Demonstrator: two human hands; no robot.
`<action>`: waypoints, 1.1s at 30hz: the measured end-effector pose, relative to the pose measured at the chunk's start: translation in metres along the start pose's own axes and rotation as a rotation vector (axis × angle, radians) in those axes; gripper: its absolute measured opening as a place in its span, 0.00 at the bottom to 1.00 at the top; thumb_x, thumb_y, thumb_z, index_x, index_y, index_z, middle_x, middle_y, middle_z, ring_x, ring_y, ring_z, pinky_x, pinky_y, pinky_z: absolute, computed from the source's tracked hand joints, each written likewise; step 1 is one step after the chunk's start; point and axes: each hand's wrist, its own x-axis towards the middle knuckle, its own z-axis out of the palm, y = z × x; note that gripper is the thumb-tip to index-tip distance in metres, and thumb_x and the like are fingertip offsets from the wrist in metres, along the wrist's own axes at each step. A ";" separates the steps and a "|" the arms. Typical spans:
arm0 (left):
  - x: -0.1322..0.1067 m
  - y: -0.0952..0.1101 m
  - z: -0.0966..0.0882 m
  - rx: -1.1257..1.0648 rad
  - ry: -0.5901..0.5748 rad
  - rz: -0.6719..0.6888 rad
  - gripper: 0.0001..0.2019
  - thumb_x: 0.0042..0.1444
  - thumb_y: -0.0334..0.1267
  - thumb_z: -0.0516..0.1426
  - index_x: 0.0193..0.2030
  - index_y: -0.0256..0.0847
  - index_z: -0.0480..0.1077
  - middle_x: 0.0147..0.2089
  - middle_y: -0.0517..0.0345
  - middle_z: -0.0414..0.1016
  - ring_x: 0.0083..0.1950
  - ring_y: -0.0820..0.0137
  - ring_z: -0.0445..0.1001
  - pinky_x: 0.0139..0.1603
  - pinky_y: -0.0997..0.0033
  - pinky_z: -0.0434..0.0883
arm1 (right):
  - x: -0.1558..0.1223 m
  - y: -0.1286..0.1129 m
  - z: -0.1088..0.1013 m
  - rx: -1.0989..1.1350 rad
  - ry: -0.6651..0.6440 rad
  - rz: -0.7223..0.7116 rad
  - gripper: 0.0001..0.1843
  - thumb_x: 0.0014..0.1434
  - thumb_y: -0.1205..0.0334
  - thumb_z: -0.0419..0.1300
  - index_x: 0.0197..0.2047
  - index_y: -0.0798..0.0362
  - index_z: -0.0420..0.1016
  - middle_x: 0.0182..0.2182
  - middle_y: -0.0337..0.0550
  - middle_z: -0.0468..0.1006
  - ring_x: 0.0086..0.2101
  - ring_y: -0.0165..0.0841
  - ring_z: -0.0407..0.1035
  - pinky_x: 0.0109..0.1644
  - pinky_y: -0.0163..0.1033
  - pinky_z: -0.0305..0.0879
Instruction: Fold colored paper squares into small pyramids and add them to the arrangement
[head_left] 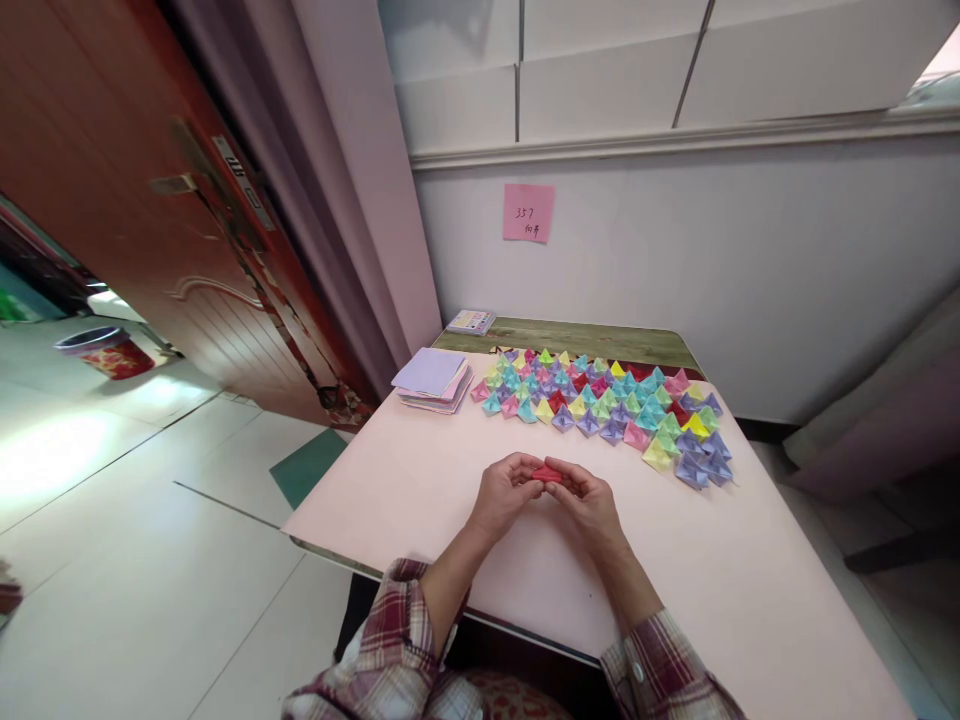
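A small piece of folded red paper (547, 475) is pinched between my two hands, above the near middle of the table. My left hand (508, 494) grips its left end with thumb and fingers. On the other end, my right hand (587, 503) closes in the same way. The fingers cover part of the paper, so its full shape is hidden. Beyond my hands, several rows of folded paper pieces (589, 422) in purple, green, blue, yellow, pink and red spread across the back of the table. To their left lies a stack of square paper sheets (431, 376), purple on top.
The table (420, 480) has a pale pink cover. A small printed packet (471, 321) lies at its back left corner. On the wall behind, a pink note (529, 213) is stuck. Left are a curtain (360, 150), a brown door (127, 150) and a bin (109, 352).
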 end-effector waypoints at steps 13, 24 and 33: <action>0.003 -0.009 -0.005 0.421 0.104 0.140 0.06 0.48 0.34 0.61 0.33 0.41 0.79 0.31 0.56 0.77 0.32 0.68 0.74 0.35 0.70 0.72 | -0.001 -0.001 0.000 -0.248 0.067 -0.068 0.13 0.54 0.49 0.66 0.37 0.49 0.82 0.36 0.47 0.81 0.37 0.40 0.75 0.41 0.43 0.72; 0.002 0.002 -0.005 0.515 -0.004 0.224 0.06 0.56 0.34 0.55 0.35 0.41 0.75 0.33 0.58 0.77 0.35 0.69 0.73 0.38 0.72 0.68 | -0.005 -0.011 0.003 -0.157 0.002 -0.003 0.14 0.56 0.48 0.64 0.37 0.50 0.77 0.34 0.45 0.82 0.36 0.39 0.76 0.41 0.41 0.71; -0.002 0.001 0.005 0.549 0.063 0.257 0.06 0.57 0.34 0.53 0.32 0.41 0.70 0.30 0.60 0.74 0.32 0.70 0.71 0.36 0.72 0.66 | -0.004 -0.005 0.006 -0.121 0.001 0.006 0.16 0.56 0.46 0.63 0.36 0.51 0.74 0.30 0.42 0.79 0.31 0.36 0.74 0.36 0.38 0.69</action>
